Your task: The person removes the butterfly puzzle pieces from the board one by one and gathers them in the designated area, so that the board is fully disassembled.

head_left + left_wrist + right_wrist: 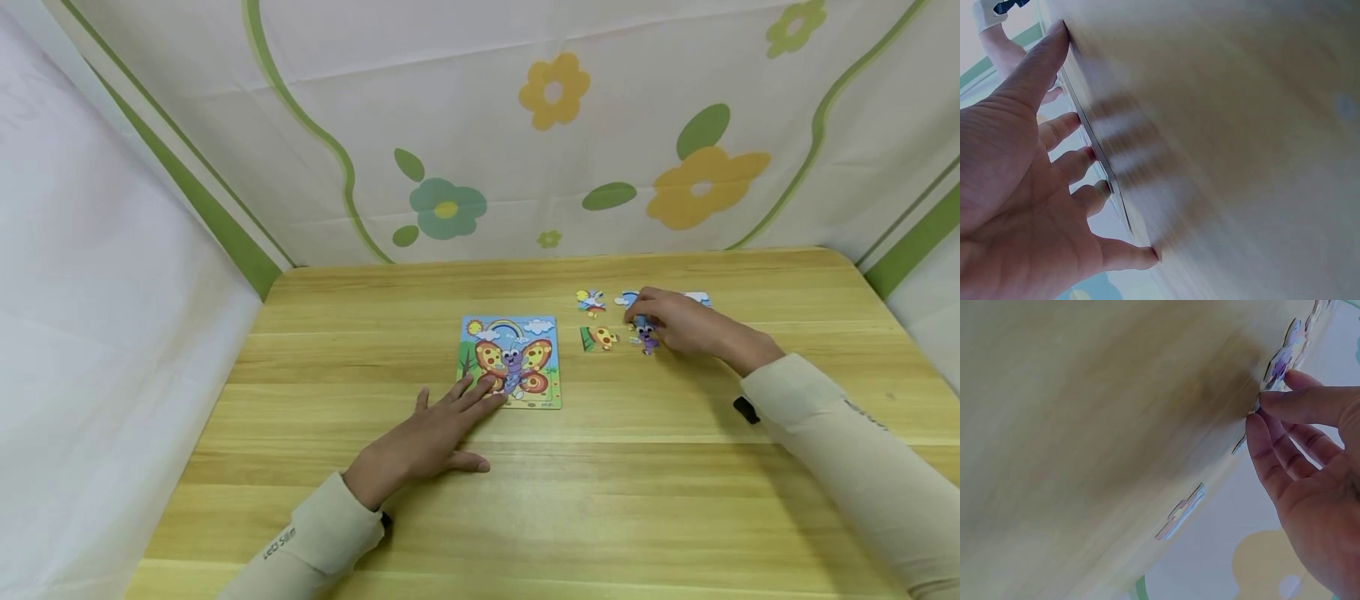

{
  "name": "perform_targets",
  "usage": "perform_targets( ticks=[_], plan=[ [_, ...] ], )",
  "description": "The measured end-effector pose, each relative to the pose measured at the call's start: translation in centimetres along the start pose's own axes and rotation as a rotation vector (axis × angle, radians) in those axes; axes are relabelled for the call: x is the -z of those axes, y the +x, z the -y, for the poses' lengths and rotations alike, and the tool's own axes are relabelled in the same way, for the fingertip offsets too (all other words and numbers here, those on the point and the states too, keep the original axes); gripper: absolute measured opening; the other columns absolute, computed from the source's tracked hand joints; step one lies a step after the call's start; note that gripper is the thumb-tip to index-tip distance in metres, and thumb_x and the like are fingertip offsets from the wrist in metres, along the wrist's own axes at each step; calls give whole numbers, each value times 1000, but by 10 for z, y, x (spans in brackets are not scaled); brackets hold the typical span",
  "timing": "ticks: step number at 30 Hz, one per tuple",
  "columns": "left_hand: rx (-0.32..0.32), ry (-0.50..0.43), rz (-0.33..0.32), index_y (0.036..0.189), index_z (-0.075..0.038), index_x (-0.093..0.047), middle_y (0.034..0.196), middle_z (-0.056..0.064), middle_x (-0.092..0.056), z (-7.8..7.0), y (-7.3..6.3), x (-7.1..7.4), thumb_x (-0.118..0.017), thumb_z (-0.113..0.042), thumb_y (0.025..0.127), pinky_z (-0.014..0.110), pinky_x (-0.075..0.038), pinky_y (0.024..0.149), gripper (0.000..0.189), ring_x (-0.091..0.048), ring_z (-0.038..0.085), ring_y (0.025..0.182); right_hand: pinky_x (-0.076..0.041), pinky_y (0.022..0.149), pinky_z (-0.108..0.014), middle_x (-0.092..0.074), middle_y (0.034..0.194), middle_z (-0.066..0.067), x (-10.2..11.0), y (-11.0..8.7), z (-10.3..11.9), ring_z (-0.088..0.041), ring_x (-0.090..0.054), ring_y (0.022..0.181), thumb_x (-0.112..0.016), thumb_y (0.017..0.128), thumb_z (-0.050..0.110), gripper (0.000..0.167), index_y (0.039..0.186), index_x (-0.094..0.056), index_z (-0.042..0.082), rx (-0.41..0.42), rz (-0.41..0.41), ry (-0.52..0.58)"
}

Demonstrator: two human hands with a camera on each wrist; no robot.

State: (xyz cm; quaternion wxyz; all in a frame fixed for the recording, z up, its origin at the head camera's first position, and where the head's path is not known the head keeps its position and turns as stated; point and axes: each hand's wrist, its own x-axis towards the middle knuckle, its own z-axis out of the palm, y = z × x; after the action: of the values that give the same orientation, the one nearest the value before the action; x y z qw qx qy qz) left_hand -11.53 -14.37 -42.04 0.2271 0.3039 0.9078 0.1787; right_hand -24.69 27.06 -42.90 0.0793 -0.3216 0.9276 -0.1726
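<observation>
A square butterfly puzzle board lies on the table, with a sun, rainbow and purple-bodied butterfly on it. My left hand is spread flat, fingertips resting on the board's lower left part and thumb on the wood; the left wrist view shows its fingers along the board's thin edge. To the right, the thumb and fingertips of my right hand pinch the upper edge of a puzzle piece with the butterfly's purple body and face. The fingers partly hide that piece and a rainbow piece behind it.
Left of my right hand lie a sun piece and a yellow-wing piece. A cloud piece shows beyond the right hand. A flower-patterned cloth hangs along the back edge of the wooden table.
</observation>
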Motion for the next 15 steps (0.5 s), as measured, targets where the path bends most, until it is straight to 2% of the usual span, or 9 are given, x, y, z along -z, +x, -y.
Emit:
perform_targets(
  ticks=[11, 15],
  plan=[
    [1, -3, -1, 169, -26, -24, 178, 1, -9, -1, 0, 1, -72, -45, 96, 84, -10, 116, 89, -3, 34, 165, -45, 73, -36, -65, 113, -11, 0, 0, -1, -18, -52, 83, -53, 89, -23, 47, 120, -74, 5, -5, 11, -24],
    [3, 4, -3, 168, -25, -25, 178, 1, -10, -1, 0, 1, -72, -46, 96, 84, -11, 116, 89, -4, 35, 165, -47, 73, -37, -66, 112, -10, 0, -1, 1, -19, -55, 85, -52, 89, -23, 46, 118, -74, 5, 5, -13, -21]
  ],
)
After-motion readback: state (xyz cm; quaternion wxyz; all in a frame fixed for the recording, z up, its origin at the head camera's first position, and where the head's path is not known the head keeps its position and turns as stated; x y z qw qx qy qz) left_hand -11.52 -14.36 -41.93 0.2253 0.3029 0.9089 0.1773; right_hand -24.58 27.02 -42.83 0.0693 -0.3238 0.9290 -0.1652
